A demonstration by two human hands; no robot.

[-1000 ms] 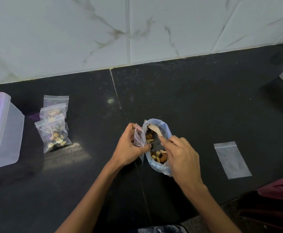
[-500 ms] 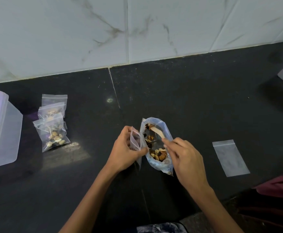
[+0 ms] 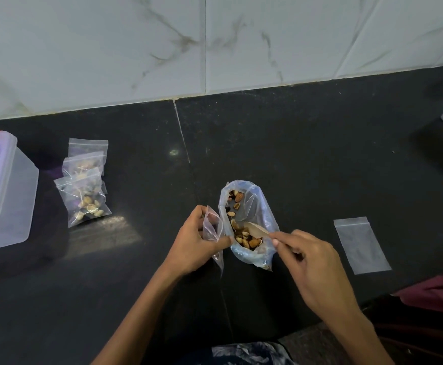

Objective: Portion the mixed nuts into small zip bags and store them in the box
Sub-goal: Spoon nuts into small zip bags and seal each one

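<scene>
Nearest the viewer, the right hand (image 3: pixel 312 262) pinches the handle of a small pale wooden spoon (image 3: pixel 256 229) between thumb and curled fingers. The spoon's bowl lies inside the open clear plastic bag of mixed nuts (image 3: pixel 249 222), among the kernels at its near end. That bag's long axis runs from about 5 o'clock near the hands to 11 o'clock toward the wall.

Touching the bag's left flank, at roughly 9 o'clock from the spoon bowl, the left hand (image 3: pixel 196 241) grips a small clear zip bag (image 3: pixel 213 230) upright, fingers curled round it; whether its mouth is open I cannot tell. The coming move, as I judge it, is a short carry of a spoonful leftward from the nut bag into this zip bag, so the right hand does the travelling and the left only steadies.

At 3 o'clock from the hands, well apart, an empty flat zip bag (image 3: pixel 361 245) lies on the black speckled stone counter (image 3: pixel 307 143). Farther off at 10 o'clock, a stack of filled zip bags (image 3: pixel 86 185) rests, and beyond them at 9 o'clock, the translucent plastic box (image 3: pixel 7 188) stands with its lid on.
</scene>
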